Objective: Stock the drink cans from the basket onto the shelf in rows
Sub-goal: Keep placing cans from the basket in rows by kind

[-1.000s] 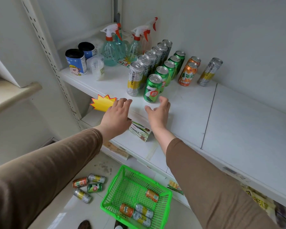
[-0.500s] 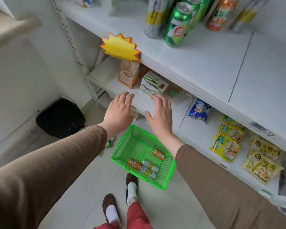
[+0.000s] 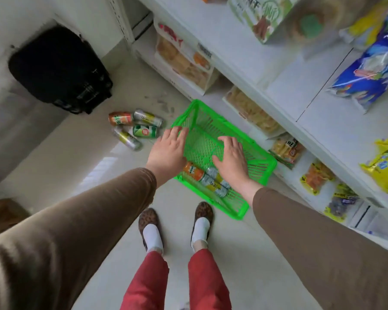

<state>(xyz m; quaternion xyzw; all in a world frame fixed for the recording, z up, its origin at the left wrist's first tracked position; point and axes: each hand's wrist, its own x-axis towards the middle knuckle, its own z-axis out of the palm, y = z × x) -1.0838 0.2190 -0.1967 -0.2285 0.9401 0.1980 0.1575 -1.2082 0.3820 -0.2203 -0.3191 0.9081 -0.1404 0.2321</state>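
Leopard-print slippers [image 3: 175, 222] nearest, just short of the green plastic mesh basket [image 3: 259, 163] on the floor. Above it, left hand [image 3: 167, 151] and right hand [image 3: 231, 158], grip wide open, holding nothing. Inside, near corner: orange can [image 3: 192, 171], silver-yellow cans [image 3: 215, 182]. Left of the basket, four loose cans [image 3: 133, 126]; beyond, a black bag [image 3: 58, 70]. Plenty of bare floor around.

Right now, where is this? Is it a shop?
Probably a small shop. White shelves hold rows of packaged snacks, a green shopping basket sits on the floor with drink cans in it, and more cans lie beside it.
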